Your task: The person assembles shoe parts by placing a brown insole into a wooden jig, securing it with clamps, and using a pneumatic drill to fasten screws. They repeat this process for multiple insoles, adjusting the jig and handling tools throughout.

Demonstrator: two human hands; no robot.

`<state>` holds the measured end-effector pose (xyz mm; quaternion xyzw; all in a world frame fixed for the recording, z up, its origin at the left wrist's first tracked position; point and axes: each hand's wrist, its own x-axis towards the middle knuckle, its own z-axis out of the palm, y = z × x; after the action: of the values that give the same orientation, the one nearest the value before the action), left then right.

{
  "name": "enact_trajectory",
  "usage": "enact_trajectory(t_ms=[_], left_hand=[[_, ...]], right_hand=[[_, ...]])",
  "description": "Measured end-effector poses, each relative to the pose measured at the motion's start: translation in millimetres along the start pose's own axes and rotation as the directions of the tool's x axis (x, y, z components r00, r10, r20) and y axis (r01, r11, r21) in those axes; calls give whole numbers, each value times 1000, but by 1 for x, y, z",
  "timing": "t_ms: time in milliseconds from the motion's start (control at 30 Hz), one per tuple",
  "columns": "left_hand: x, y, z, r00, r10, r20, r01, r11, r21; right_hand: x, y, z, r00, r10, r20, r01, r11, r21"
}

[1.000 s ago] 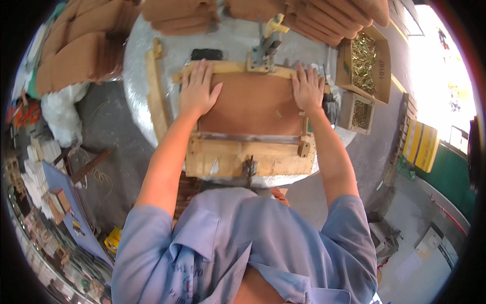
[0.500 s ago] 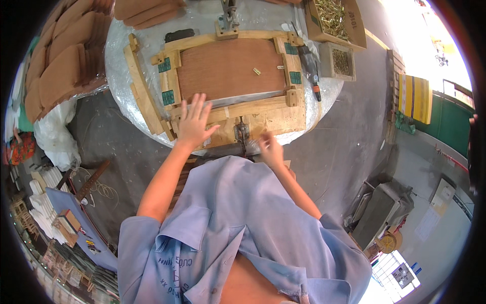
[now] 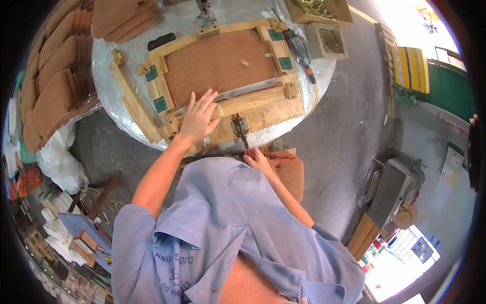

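Note:
A reddish-brown wooden panel lies inside a pale wooden frame jig. My left hand rests with fingers spread over the near bar of the jig, fingertips reaching the panel's near edge. On the near side a metal toggle clamp is mounted, its lever pointing toward me. My right hand is closed around the red end of that lever. A small brass-coloured metal piece sits on the panel, and another lies near its right edge.
A power screwdriver lies right of the jig, beside a tub and a cardboard box of small metal parts. Another clamp stands at the far side. Stacked brown panels rise on the left; a curved wooden piece lies nearer.
My right hand has moved down and left from beside the clamp onto its lever end. My left hand stays on the jig's near bar. The whole view has shifted and turned slightly.

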<state>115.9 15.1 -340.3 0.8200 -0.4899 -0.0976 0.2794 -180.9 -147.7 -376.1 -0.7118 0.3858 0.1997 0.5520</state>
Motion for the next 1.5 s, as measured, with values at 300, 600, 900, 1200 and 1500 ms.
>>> enact_trajectory(t_ms=[300, 600, 900, 1200, 1500], left_hand=[[21, -12, 9, 998, -35, -51, 37, 998, 46], [12, -17, 24, 989, -83, -119, 85, 996, 9], [14, -18, 24, 973, -154, -173, 135, 984, -114], [-8, -19, 22, 976, -183, -114, 179, 983, -42], [-10, -19, 27, 979, -157, -128, 172, 978, 117]], right_hand=[[9, 14, 20, 995, 42, -86, -39, 999, 38], [-42, -100, 3, 895, -112, -431, 91, 993, -69], [50, -144, 4, 391, -758, -522, 600, 640, -480], [22, -91, 19, 766, -530, -364, 540, 838, -84], [88, -159, 28, 651, -464, -601, 439, 876, -200]])
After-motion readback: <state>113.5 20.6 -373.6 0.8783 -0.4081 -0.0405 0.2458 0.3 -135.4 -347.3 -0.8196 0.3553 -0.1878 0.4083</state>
